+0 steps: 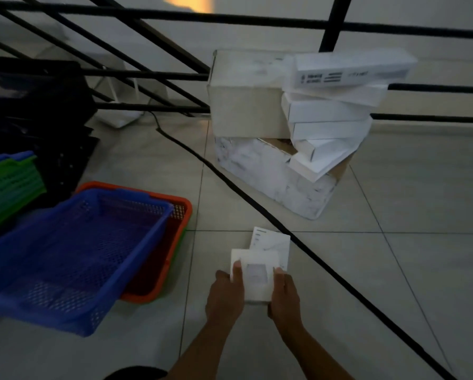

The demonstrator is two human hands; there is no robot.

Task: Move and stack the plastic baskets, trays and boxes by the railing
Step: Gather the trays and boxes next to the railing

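Low in the head view, my left hand [225,294] and my right hand [284,293] grip a small white box [257,275] from both sides, just above the tiled floor. A second small white box [273,244] lies under and behind it. To the left a blue mesh basket [73,256] sits tilted in an orange basket [172,229]. Green and blue trays [8,182] are stacked at the far left. By the black railing [257,19], several white boxes [331,113] are piled on a marbled carton [273,176].
A black cable [257,207] runs diagonally across the floor, passing right of my hands. Black crates [38,111] stand at the back left. A white router [120,116] sits under the railing. A large pale box [246,100] rests on the carton.
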